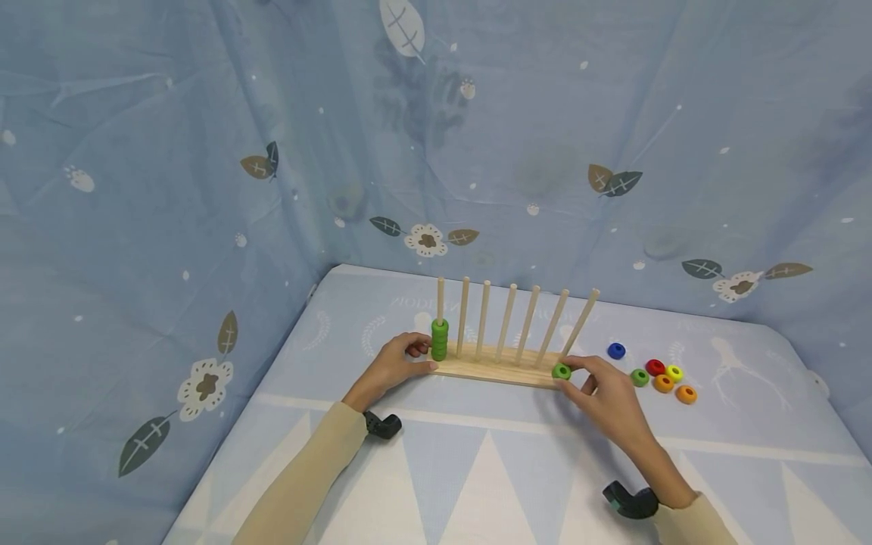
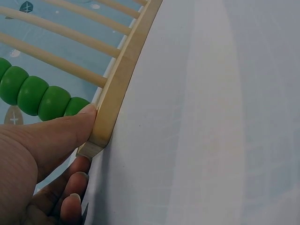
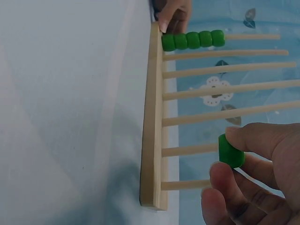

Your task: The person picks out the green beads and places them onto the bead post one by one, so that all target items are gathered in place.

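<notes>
A wooden rack point(image 1: 497, 371) with several upright pegs stands on the table. Green beads point(image 1: 440, 341) are stacked on its leftmost peg; the other pegs carry none. My left hand point(image 1: 398, 359) grips the rack's left end, its thumb on the base beside the lowest bead in the left wrist view. Between thumb and fingers, my right hand point(image 1: 606, 397) pinches a single green bead point(image 3: 231, 151). That bead is near the right end of the rack, off the base in the right wrist view; whether it touches a peg I cannot tell.
Right of the rack lie loose beads: a blue bead point(image 1: 616, 350), a red bead point(image 1: 655, 367), a yellow bead point(image 1: 674, 372), a green bead point(image 1: 639, 377) and two orange beads point(image 1: 686, 393). Patterned blue cloth point(image 1: 518, 151) hangs behind and left of the table.
</notes>
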Motion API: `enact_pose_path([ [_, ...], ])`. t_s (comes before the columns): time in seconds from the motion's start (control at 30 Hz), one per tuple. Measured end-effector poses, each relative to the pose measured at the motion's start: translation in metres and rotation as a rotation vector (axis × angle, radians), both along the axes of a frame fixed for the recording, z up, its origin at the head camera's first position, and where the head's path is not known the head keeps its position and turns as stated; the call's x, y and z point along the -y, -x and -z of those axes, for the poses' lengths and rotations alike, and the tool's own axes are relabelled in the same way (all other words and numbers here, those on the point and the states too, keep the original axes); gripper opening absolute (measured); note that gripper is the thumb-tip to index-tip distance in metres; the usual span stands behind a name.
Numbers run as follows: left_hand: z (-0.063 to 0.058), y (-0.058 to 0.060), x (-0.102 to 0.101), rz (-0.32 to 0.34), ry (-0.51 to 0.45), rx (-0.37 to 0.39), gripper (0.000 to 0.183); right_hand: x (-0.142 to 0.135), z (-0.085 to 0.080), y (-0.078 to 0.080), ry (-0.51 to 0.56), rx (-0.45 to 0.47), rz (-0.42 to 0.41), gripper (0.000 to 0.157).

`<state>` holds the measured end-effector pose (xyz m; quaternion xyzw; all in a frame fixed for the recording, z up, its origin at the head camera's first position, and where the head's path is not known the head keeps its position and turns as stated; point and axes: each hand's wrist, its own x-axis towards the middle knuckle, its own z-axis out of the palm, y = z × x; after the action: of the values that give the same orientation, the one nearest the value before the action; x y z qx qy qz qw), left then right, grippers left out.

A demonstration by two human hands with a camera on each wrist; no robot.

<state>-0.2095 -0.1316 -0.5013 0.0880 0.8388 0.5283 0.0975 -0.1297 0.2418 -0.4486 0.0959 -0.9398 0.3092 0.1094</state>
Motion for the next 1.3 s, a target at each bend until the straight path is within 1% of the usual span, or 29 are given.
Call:
enact_pose_path([
  [0.33,0.000,0.002,-0.001,-0.006,0.023,-0.011,0.046,0.011,-0.003,0.004,0.012,-0.030,-0.041,0.038],
  [0.57,0.000,0.002,0.000,-0.006,0.016,-0.005,0.047,0.021,-0.006,0.008,0.021,-0.059,-0.067,0.036],
  [1.03,-0.002,-0.001,0.000,0.003,0.005,0.001,0.046,0.041,-0.012,0.013,0.058,-0.032,-0.097,0.034],
  [1.3,-0.001,0.000,0.000,-0.003,0.015,-0.003,0.046,0.051,-0.014,0.016,0.054,-0.021,-0.104,0.035],
])
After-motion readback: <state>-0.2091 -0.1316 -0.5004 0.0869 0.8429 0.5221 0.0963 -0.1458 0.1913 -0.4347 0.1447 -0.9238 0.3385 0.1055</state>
